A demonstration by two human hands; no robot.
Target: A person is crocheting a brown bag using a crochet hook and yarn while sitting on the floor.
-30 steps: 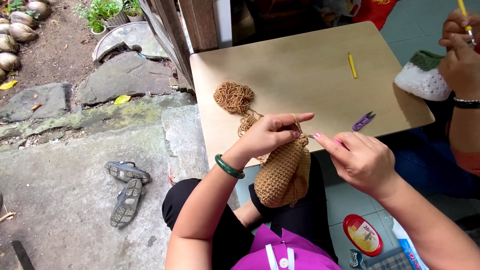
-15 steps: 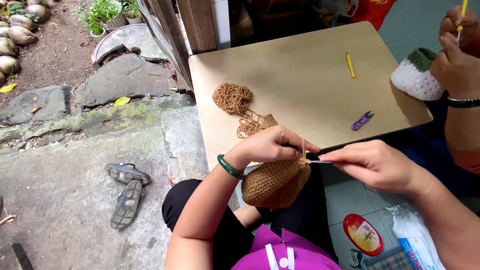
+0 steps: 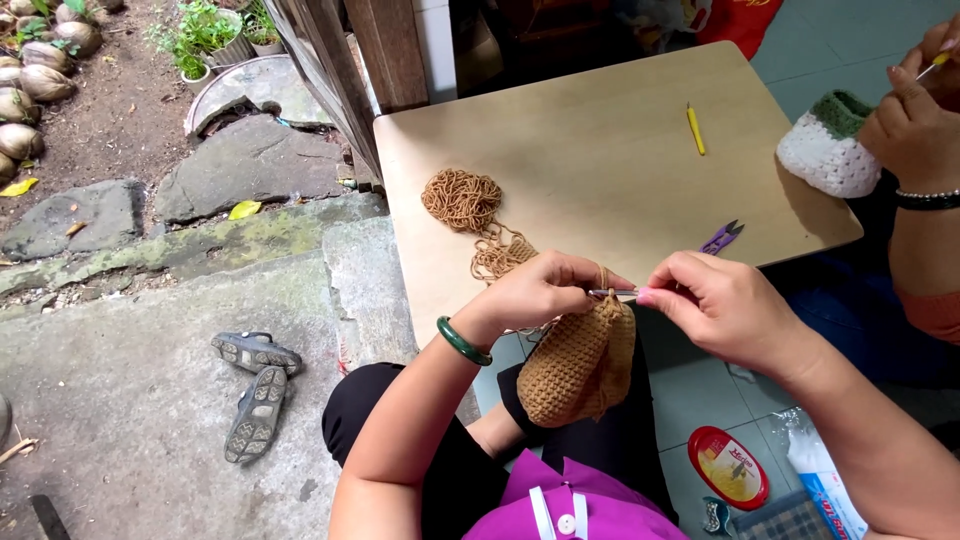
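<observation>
Left hand point(image 3: 540, 292) is closed on the top edge of the tan crocheted pouch point(image 3: 580, 362), which hangs just off the table's point(image 3: 600, 160) near edge. Right hand point(image 3: 722, 308) is pinched on a metal crochet hook point(image 3: 612, 293), tip at the pouch rim. Tan yarn pile point(image 3: 462, 199), purple snips point(image 3: 722, 238), yellow hook point(image 3: 695, 129) are seen on the table.

Head camera looks steeply down, close over the table point(image 3: 600, 150).
</observation>
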